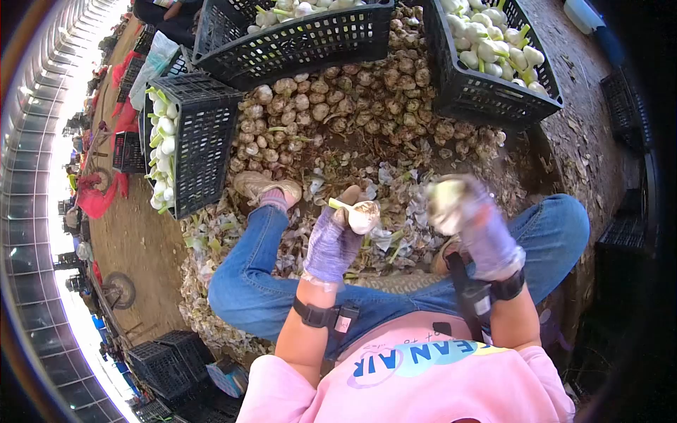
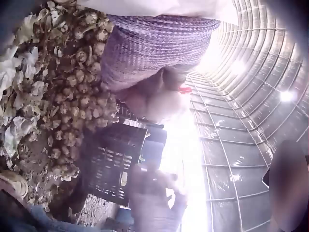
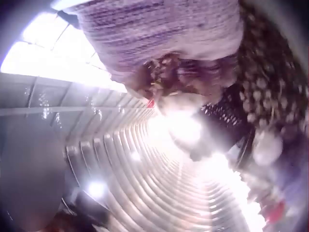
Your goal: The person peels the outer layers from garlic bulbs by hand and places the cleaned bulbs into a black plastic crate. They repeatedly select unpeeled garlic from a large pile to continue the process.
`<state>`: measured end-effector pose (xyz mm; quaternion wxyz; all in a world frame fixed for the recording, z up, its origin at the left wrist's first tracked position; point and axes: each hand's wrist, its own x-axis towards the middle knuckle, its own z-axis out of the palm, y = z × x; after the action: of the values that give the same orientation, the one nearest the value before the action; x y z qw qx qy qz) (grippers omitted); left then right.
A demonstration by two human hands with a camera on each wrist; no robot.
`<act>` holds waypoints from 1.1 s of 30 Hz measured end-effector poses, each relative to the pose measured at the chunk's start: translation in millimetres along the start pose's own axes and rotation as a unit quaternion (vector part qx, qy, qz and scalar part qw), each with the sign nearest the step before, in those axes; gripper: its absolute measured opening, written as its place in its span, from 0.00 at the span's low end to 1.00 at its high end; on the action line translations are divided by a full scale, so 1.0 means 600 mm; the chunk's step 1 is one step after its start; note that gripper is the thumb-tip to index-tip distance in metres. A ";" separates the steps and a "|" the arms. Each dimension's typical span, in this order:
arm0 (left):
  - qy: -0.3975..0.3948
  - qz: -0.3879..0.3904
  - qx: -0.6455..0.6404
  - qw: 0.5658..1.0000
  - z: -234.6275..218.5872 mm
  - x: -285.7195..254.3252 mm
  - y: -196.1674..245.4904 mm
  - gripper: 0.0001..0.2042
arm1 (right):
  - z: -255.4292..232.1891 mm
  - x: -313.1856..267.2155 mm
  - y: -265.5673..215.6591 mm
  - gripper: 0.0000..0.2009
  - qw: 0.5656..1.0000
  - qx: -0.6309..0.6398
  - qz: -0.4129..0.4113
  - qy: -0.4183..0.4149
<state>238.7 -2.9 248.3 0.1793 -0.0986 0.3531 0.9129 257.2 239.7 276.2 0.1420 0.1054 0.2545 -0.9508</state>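
In the head view my left hand [image 1: 333, 243], in a purple knit glove with dark soiled fingers, holds a white garlic bulb [image 1: 364, 218] with a short green stem pointing left. That bulb shows as a pale round shape [image 2: 164, 104] below the fingers in the left wrist view. My right hand [image 1: 483, 229], in a matching glove, is motion-blurred on the right, over the bent knee. Its curled fingers grip a pale, rounded garlic bulb [image 1: 447, 206], smeared by the motion. In the right wrist view this bulb [image 3: 181, 102] sits under the fingertips, partly hidden.
Black crates of white garlic stand at the left [image 1: 204, 141], back [image 1: 303, 49] and right [image 1: 493, 99]. Unpeeled garlic bulbs [image 1: 338, 99] lie heaped between them. Papery skins [image 1: 395, 190] litter the ground between the jeans-clad legs [image 1: 254, 247]. More crates [image 1: 169, 366] stand behind, lower left.
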 end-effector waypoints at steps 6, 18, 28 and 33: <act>-0.009 -0.046 0.197 0.979 0.024 0.014 0.013 0.28 | 0.041 0.039 0.037 0.20 0.925 -0.379 0.006 -0.010; 0.000 -0.105 0.252 0.962 0.000 0.050 0.021 0.21 | 0.011 0.090 0.054 0.18 0.901 -0.425 -0.006 -0.082; 0.201 -0.090 -0.191 0.957 -0.060 0.130 -0.012 0.16 | -0.007 0.086 0.107 0.07 0.821 -0.517 0.064 -0.235; 0.398 0.002 0.046 0.916 -0.159 0.242 -0.002 0.14 | -0.037 0.109 0.114 0.11 0.778 -0.600 0.100 -0.153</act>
<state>111.1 -29.2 133.4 0.0261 -0.4449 0.4374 0.7811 221.0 179.9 208.4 0.3079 -0.1237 0.7367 -0.5892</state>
